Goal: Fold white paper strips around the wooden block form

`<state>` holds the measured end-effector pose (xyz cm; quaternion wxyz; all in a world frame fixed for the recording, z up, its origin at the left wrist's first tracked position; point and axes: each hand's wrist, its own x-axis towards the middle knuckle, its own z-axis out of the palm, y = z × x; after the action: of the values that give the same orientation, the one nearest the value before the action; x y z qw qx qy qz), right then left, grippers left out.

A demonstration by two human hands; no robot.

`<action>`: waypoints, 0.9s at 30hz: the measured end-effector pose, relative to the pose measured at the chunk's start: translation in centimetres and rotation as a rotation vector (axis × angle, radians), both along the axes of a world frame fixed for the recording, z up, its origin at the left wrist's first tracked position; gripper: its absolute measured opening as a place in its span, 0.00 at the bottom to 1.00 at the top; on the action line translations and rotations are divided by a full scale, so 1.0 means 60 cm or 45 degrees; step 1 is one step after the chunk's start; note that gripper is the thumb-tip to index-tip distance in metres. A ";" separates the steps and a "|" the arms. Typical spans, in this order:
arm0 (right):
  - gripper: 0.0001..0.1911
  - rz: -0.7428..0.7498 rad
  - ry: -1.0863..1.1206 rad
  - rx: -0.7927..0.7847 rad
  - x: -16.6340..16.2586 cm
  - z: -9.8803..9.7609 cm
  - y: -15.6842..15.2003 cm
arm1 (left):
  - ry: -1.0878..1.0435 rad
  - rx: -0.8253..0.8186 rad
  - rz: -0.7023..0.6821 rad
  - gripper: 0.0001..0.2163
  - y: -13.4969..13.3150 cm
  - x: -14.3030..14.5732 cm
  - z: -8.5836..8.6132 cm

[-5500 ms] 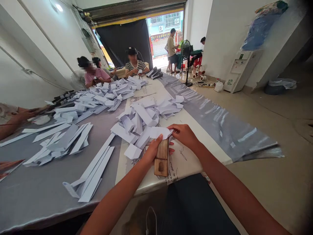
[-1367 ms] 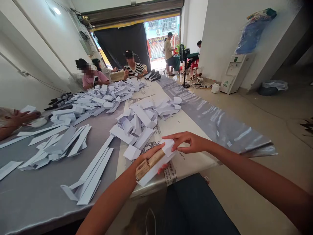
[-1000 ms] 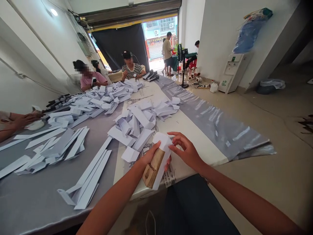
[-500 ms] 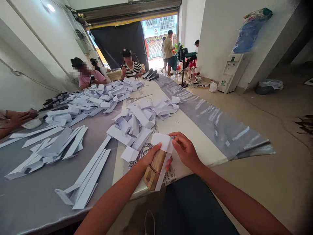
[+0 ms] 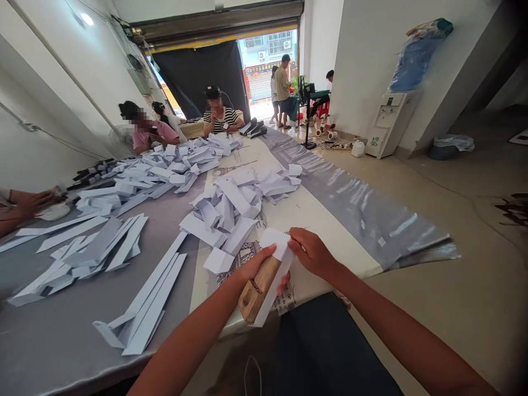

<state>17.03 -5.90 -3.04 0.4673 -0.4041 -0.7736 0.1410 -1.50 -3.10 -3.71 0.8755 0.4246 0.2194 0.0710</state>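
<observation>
Entry: a wooden block (image 5: 254, 290) is being gripped in the left hand (image 5: 252, 269), with the thumb laid along its upper face and the fingers curled beneath. It is being held just over the near edge of the table (image 5: 49, 335). A white paper strip (image 5: 282, 247) is being held against the block's right side, and its upper end is being bent over the block's far end. That end is being pinched by the right hand (image 5: 314, 254), fingertips closed narrowly on the paper, close to the left thumb tip.

Judgement: a clean fold is being favoured if the strip is being drawn taut against the block's edge and the block is being stopped from turning in the grip. The lower end, hanging free past the block, is being judged the likeliest source of skew.

Folded paper pieces (image 5: 235, 201) are lying heaped just beyond the hands, and flat strips (image 5: 144, 308) are lying to the left. A co-worker's hand (image 5: 25, 202) is resting at the far left.
</observation>
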 end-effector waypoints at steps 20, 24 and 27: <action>0.21 0.106 0.150 -0.100 -0.009 0.009 0.012 | 0.063 -0.017 -0.153 0.29 0.005 -0.007 0.014; 0.20 0.049 0.120 -0.081 -0.014 0.006 0.013 | 0.039 -0.031 -0.109 0.28 0.008 -0.013 0.010; 0.19 -0.016 0.171 -0.124 -0.018 0.011 0.016 | 0.026 -0.020 -0.023 0.30 0.013 -0.009 0.003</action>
<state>15.97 -4.92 -2.39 0.4988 -0.4208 -0.7302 0.2023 -2.06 -2.32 -3.51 0.8771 0.4205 0.2250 0.0572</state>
